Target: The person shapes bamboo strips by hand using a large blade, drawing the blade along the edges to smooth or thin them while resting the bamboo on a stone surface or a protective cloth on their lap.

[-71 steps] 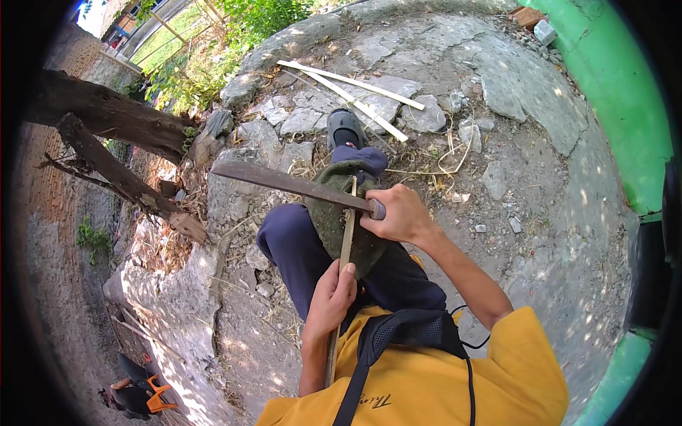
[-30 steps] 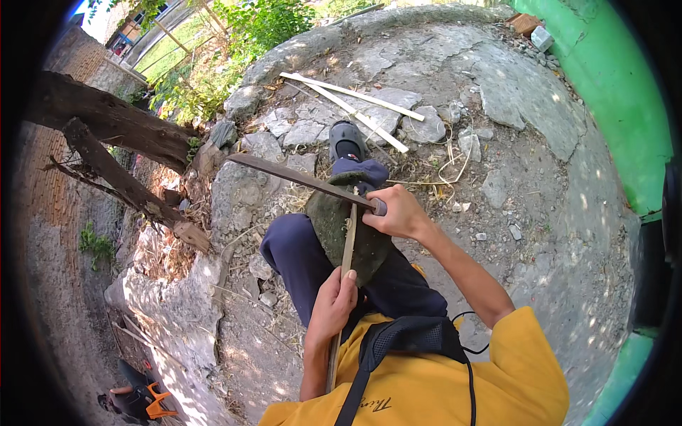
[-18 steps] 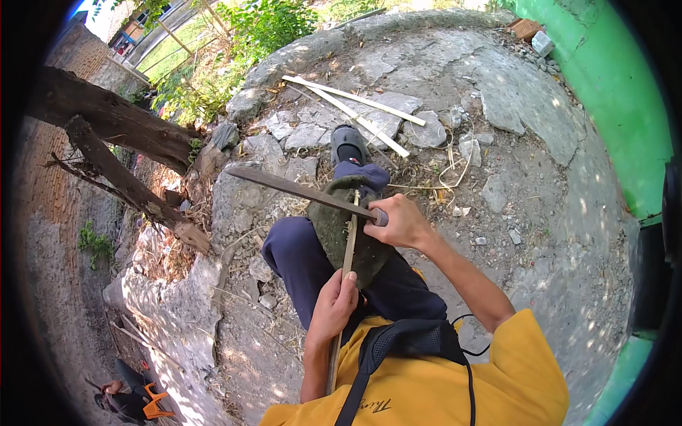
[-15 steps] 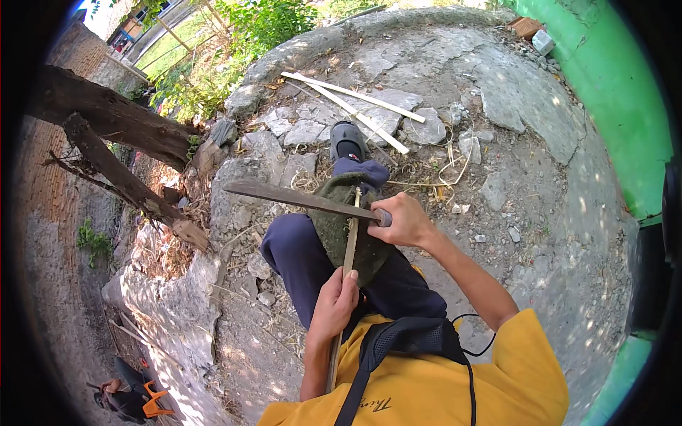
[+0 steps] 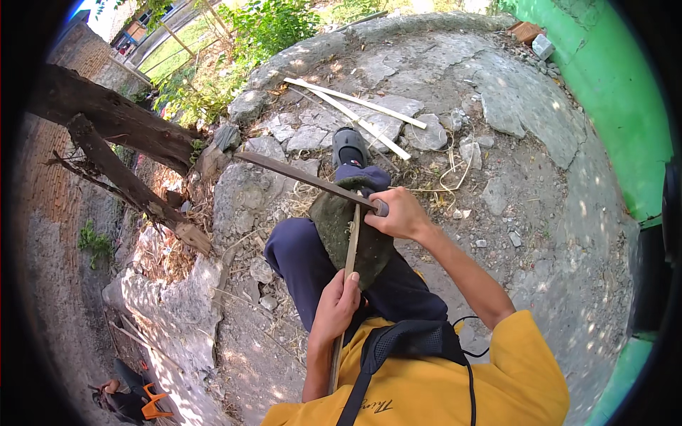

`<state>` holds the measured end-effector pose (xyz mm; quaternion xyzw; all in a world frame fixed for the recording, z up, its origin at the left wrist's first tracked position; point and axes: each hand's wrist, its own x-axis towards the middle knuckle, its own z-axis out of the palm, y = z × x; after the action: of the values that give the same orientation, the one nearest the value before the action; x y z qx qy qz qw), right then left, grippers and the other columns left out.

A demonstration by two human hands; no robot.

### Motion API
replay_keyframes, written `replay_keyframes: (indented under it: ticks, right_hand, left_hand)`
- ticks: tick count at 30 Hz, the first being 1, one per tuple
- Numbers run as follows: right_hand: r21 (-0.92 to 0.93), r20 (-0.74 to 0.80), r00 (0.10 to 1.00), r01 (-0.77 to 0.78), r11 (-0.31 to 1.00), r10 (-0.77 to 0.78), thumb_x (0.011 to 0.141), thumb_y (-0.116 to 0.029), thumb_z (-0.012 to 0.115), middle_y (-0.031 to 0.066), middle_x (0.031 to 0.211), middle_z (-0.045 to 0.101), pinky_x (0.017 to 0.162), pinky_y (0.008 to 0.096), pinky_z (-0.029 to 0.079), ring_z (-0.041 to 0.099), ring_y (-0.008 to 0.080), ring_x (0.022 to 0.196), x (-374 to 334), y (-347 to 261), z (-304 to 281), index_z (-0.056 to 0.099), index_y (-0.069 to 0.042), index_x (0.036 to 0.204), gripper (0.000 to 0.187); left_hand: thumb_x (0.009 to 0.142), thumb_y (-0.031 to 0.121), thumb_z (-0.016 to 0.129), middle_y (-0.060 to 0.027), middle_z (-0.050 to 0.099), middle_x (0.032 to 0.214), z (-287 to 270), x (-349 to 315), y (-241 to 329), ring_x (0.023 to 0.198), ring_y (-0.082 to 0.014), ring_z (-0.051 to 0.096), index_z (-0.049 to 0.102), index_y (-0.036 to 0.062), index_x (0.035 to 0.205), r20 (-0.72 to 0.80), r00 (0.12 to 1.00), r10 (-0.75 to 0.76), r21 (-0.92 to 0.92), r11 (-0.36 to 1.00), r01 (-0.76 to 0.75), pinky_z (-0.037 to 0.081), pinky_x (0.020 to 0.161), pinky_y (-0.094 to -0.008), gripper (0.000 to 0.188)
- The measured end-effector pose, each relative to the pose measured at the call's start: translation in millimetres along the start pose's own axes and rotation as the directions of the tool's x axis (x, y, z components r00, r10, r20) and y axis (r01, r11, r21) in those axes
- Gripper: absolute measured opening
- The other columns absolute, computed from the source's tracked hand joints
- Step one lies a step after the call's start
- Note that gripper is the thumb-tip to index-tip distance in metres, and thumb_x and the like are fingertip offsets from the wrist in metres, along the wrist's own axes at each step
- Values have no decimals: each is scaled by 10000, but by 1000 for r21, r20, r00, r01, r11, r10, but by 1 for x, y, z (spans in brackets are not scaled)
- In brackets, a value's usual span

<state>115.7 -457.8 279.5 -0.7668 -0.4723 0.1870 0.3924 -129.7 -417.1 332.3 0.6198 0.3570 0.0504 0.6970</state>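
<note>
My right hand (image 5: 403, 213) is wrapped round the handle of a machete (image 5: 305, 179), whose long dark blade points to the far left. The blade lies across the far end of a thin bamboo strip (image 5: 352, 245). My left hand (image 5: 337, 302) grips that strip lower down, thumb on top, and its near end runs back beside my left forearm. Beneath the strip, a dark green cloth (image 5: 330, 220) is draped over my leg. Small shavings cling near the strip's far end.
Pale split strips (image 5: 355, 117) lie on the cracked concrete beyond my shoe (image 5: 349, 148). A rough tree trunk (image 5: 114, 121) leans at the left. A green wall (image 5: 611, 92) bounds the right. Another person (image 5: 128, 397) sits at the lower left beside an orange chair (image 5: 155, 403).
The machete has tilted, its tip now farther from me, and my right hand has shifted slightly away from my body. My left hand still holds the strip in about the same place.
</note>
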Motion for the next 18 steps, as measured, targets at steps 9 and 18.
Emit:
replay_keyframes:
  ticks: [9,18]
  right_hand:
    - [69,-12,1000,-10,998,11,737,-364,766,182,745,726,735,450,588,719,388,720,2,6,2,792,-84,940,346]
    - [26,-23,1000,-7,1000,7,711,-318,767,218,754,694,708,442,557,702,395,738,6,0,-1,767,-48,920,342]
  left_hand:
    - [1135,303,443,74,395,624,0,1,-12,510,-26,349,535,63,987,-1,995,99,51,994,-98,294,467,-224,297]
    - [1125,266,469,68,398,662,1,-4,-6,580,-35,374,541,43,971,-4,1000,26,28,999,-26,399,580,-242,280]
